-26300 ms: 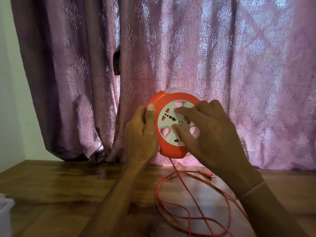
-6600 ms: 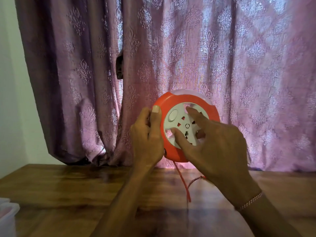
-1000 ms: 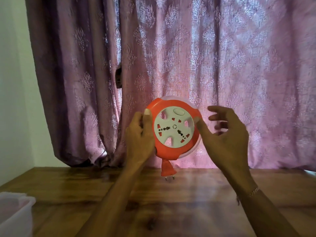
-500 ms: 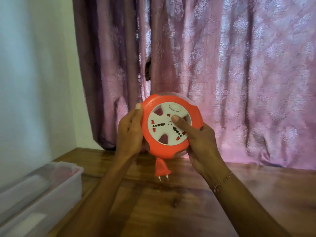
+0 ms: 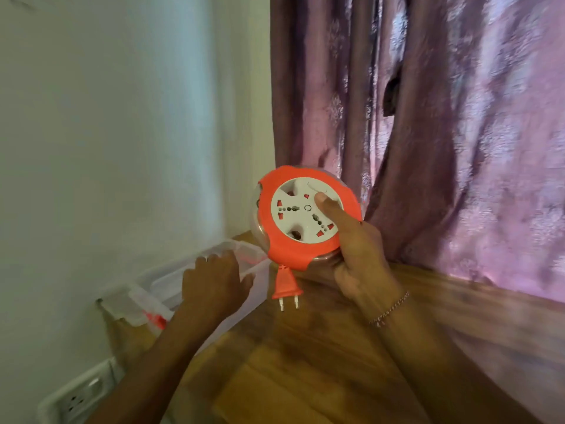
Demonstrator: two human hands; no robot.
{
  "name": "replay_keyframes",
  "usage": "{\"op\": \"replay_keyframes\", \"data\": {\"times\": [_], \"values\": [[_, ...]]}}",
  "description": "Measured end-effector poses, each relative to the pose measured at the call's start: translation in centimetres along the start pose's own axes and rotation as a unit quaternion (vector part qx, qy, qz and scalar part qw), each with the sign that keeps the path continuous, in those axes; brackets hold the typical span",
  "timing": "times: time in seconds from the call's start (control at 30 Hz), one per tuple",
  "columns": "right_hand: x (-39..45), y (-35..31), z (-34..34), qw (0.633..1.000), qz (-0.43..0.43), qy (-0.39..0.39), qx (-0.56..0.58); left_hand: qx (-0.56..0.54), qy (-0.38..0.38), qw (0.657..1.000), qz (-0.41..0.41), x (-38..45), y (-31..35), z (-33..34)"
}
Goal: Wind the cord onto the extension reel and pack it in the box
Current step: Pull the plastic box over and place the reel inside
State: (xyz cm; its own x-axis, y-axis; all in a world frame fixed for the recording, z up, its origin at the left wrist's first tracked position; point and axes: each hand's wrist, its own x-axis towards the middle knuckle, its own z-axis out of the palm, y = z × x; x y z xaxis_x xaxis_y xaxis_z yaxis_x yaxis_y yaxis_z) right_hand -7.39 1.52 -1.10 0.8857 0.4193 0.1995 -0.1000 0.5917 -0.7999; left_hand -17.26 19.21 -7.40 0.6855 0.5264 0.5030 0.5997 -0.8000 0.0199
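Observation:
My right hand (image 5: 359, 258) holds the round orange extension reel (image 5: 305, 246) upright above the wooden table (image 5: 321, 356), thumb pressed on its white socket face (image 5: 293, 209). The cord is wound inside; only the orange plug (image 5: 286, 286) hangs below the reel, pins down. My left hand (image 5: 214, 283) rests fingers spread on the rim of the clear plastic box (image 5: 159, 283) at the table's left end, against the wall. Something orange shows through the box's wall; I cannot tell what.
A purple patterned curtain (image 5: 458, 133) hangs behind the table on the right. A white wall (image 5: 107, 133) runs along the left. A white wall socket plate (image 5: 76, 396) sits low at the bottom left, below the table edge.
My view has swung left toward the box. My left hand let go of the reel and dropped onto the box. The right hand alone now carries the reel.

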Motion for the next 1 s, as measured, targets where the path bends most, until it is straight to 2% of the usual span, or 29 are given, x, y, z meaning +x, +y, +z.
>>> {"op": "replay_keyframes", "data": {"times": [0.1,0.23,0.33,0.5,0.63,0.73,1.0], "values": [[0.0,1.2,1.0,1.0,0.019,-0.008,-0.004,0.066,-0.054,0.996,0.009,-1.0,-1.1,1.7],[0.1,1.5,1.1,0.999,0.036,-0.008,-0.019,0.093,-0.03,0.995,0.033,-0.8,-0.9,1.9],[0.3,0.8,0.1,0.999,0.034,0.001,-0.024,0.049,-0.024,0.995,0.078,-0.2,-0.6,2.3],[-0.1,-1.2,-2.9,0.999,0.034,0.02,-0.027,-0.045,-0.029,0.973,0.226,0.5,0.8,2.7],[-0.9,-3.3,-5.8,0.997,0.012,0.058,-0.044,-0.112,-0.007,0.946,0.303,0.4,4.7,2.6],[-1.7,-5.4,-8.2,0.995,-0.005,0.084,-0.057,-0.156,-0.018,0.926,0.343,0.1,8.9,2.4],[-4.4,-11.2,-15.0,0.979,-0.057,0.159,-0.114,-0.167,-0.018,0.888,0.428,-1.7,19.3,2.2]]}}
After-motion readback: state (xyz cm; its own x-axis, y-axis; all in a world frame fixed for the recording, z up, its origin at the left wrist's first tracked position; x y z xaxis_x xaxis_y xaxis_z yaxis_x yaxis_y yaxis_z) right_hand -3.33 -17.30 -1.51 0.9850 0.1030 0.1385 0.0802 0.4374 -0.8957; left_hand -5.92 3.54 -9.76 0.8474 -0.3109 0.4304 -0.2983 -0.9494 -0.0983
